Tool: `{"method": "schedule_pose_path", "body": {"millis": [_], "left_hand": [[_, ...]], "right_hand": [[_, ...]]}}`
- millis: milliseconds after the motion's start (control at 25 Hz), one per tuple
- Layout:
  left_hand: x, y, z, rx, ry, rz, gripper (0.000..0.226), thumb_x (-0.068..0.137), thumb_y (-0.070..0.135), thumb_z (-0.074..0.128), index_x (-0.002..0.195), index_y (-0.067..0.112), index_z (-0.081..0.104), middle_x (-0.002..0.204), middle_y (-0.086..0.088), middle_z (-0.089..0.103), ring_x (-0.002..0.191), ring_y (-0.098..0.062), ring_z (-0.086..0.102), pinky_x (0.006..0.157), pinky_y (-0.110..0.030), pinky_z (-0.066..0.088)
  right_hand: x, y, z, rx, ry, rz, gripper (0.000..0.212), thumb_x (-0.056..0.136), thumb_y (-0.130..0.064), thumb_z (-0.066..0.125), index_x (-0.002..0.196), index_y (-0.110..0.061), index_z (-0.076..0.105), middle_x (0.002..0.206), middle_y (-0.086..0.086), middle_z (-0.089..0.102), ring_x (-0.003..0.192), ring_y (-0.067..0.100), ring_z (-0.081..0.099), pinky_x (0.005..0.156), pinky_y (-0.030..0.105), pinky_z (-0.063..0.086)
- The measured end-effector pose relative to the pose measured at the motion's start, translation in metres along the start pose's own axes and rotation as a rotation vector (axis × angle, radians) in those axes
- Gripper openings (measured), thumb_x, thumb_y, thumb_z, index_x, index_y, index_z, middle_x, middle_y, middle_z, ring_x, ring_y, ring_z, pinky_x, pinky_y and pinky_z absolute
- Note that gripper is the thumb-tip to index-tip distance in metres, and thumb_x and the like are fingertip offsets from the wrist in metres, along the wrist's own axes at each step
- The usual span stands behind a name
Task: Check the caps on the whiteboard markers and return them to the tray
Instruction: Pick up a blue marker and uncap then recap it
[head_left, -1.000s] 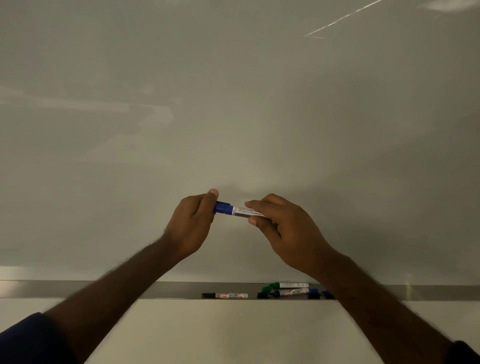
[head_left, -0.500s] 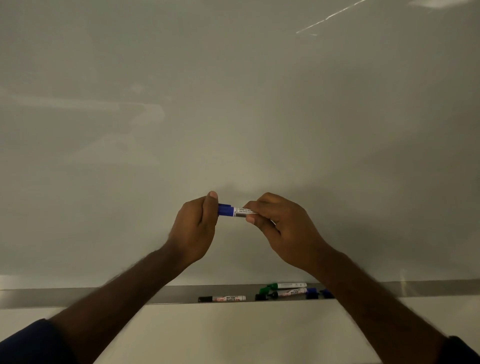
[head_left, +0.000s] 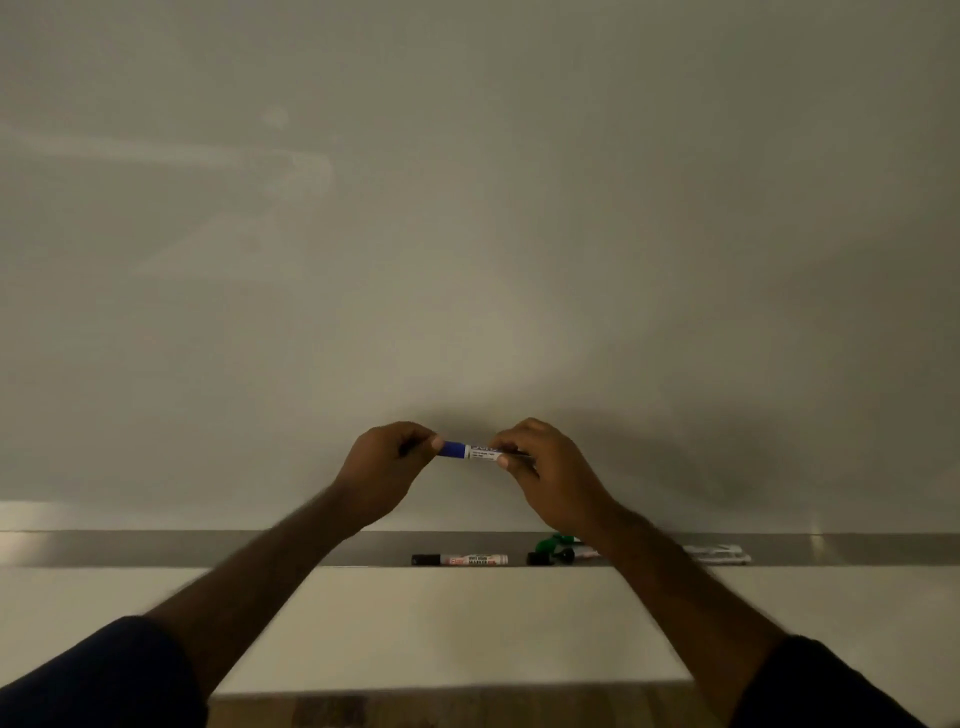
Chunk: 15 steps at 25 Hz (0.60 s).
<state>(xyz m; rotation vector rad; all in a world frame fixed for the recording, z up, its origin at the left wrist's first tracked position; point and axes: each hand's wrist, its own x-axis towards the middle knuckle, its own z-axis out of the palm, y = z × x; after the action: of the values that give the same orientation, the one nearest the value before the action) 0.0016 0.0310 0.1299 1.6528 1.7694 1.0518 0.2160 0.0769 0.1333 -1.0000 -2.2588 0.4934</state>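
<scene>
I hold a blue whiteboard marker (head_left: 470, 450) level in front of the whiteboard, above the metal tray (head_left: 156, 548). My left hand (head_left: 387, 467) is closed over its blue cap end. My right hand (head_left: 550, 475) pinches the white labelled barrel. In the tray below lie a black-capped marker with a red label (head_left: 460, 559), a green marker (head_left: 553, 544) and a second black-capped one (head_left: 550, 557), both partly hidden by my right forearm. Another white marker (head_left: 719, 553) lies further right in the tray.
The whiteboard (head_left: 467, 234) fills the view above the tray and is blank. A white wall panel (head_left: 441, 623) runs below the tray, with a wooden floor strip (head_left: 415, 709) at the bottom edge.
Both hands have drawn closer together on the blue marker, so less of the barrel shows. The view tilted, and a white marker at the right of the tray came into sight.
</scene>
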Motion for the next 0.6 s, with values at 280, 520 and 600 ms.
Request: {"method": "schedule_pose_path", "body": {"millis": [280,520,600], "left_hand": [[-0.001,-0.085,0.053,0.107,-0.008,-0.157,0.017,0.087,0.027,0.064,0.099,0.018,0.073,0.087,0.002,0.072,0.066,-0.002,0.057,0.056,-0.007,0.038],[-0.002,-0.134,0.085,0.134,-0.036,-0.272,0.018,0.083,0.020,0.069,0.099,0.016,0.074,0.098,-0.004,0.074,0.076,-0.009,0.059,0.066,-0.014,0.042],[0.000,-0.142,0.092,0.131,-0.049,-0.300,0.018,0.082,0.016,0.069,0.099,0.014,0.073,0.099,-0.006,0.073,0.074,-0.010,0.059,0.063,-0.013,0.043]], "right_hand": [[-0.013,0.045,0.089,-0.118,-0.117,0.222,0.017,0.088,-0.015,0.060,0.102,-0.022,0.067,0.101,0.001,0.064,0.094,0.021,0.057,0.089,0.039,0.041],[-0.024,0.066,0.136,-0.223,-0.235,0.336,0.019,0.085,-0.010,0.058,0.095,-0.023,0.068,0.100,0.000,0.063,0.102,0.023,0.052,0.086,0.036,0.032],[-0.027,0.070,0.143,-0.238,-0.282,0.364,0.023,0.083,-0.007,0.061,0.100,-0.021,0.068,0.105,0.003,0.061,0.106,0.025,0.051,0.091,0.038,0.033]]}}
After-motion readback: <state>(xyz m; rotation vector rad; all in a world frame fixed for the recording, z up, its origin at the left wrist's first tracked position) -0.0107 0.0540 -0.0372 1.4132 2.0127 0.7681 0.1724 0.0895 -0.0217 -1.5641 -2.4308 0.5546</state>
